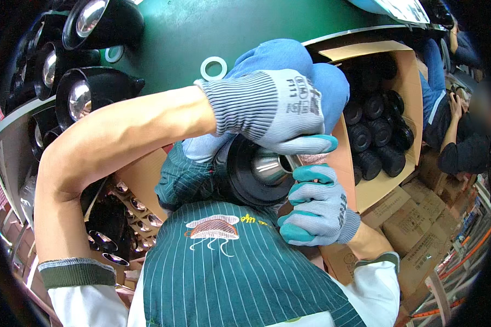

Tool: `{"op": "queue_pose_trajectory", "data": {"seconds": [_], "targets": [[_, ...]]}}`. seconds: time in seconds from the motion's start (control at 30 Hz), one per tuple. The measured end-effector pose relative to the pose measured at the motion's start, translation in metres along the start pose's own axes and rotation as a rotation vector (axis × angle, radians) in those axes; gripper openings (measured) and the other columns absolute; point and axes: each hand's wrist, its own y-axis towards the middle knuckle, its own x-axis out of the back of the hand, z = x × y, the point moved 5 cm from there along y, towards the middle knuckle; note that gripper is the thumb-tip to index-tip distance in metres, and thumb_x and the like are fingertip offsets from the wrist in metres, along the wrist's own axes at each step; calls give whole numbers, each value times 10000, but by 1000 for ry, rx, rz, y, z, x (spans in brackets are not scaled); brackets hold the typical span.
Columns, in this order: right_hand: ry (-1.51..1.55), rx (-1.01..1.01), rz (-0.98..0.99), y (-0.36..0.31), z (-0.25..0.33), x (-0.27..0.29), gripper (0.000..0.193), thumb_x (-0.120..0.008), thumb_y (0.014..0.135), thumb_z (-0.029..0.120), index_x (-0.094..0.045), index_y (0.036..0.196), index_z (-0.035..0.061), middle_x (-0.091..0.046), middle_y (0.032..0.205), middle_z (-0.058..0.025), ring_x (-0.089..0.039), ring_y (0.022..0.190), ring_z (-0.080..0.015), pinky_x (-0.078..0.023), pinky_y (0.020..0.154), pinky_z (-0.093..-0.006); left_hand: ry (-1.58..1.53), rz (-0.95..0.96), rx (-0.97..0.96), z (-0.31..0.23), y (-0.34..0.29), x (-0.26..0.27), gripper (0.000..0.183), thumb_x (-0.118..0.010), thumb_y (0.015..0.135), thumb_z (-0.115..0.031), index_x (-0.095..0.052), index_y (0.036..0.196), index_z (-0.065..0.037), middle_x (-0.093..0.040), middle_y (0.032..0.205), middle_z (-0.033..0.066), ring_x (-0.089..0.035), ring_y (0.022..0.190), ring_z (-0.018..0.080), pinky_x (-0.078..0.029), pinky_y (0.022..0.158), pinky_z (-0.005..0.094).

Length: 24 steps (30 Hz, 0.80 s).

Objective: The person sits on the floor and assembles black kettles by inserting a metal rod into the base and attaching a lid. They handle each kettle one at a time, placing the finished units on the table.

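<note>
A black round housing (240, 170) with a shiny silver metal cup (270, 166) at its centre rests on my lap, tilted toward the right. My left hand (281, 106), in a grey glove with teal fingertips, reaches across above it; its thumb lies along the metal part and its other fingers are mostly hidden. In a matching glove, my right hand (316, 210) is closed in a fist just right of the housing. A short silver metal rod (294, 162) shows between the two hands, at the right thumb. The rod's other end is hidden.
Ahead is a green tabletop (174, 32) with a white ring (214, 69) and a smaller ring (114, 53). Black bell-shaped housings (87, 92) line the left. An open carton (413, 103) of black round pieces stands right, near another person (463, 131). Metal-faced pieces (139, 204) fill a lower-left box.
</note>
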Motion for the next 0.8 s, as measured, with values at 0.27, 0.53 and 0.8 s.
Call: {"op": "queue_pose_trajectory", "data": {"seconds": [0.27, 0.53, 0.8], "targets": [[-103, -15, 180, 15, 0, -4, 273, -774, 718, 385, -611, 639, 181, -477, 584, 13, -591, 744, -214, -517, 921, -458, 50, 164, -63, 8, 6, -10, 418, -491, 1015, -406, -699, 835, -92, -677, 723, 133, -671, 731, 325, -537, 703, 444], [-77, 1, 220, 17, 16, -24, 233, -694, 681, 384, -565, 679, 189, -427, 591, 29, -543, 715, -191, -526, 818, -422, -125, -166, -379, 3, 20, -15, 598, -478, 1033, -437, -629, 604, -48, -637, 645, 159, -651, 636, 360, -539, 634, 442], [-71, -114, 152, 37, 29, -38, 158, -698, 768, 320, -642, 751, 173, -452, 613, 24, -533, 683, -178, -494, 670, -370, -277, -87, -416, 11, 52, -28, 519, -479, 1010, -422, -655, 677, -65, -643, 674, 177, -623, 666, 410, -497, 610, 494]]}}
